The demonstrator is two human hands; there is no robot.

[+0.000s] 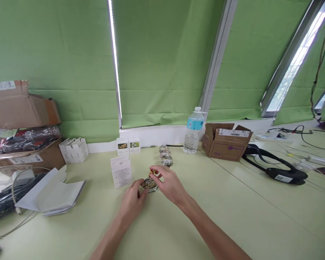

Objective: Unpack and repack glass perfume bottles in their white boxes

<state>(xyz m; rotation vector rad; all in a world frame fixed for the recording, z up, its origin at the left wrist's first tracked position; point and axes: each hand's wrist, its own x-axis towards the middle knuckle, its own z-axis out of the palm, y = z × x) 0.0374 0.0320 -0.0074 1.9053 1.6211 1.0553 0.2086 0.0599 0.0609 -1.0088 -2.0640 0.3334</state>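
On the pale green surface [162, 234], the left hand [132, 198] grasps the small round clear container with dark, mottled contents [150, 184] by its near-left rim; best kept light but steady there. The right hand [170, 183] pinches a tiny shiny red-and-gold piece [152, 172] at the container's twelve o'clock; a fingertip grip suits fine control. Beyond, a white printed cardboard box [121, 172] stands at ten o'clock, best left unbumped.
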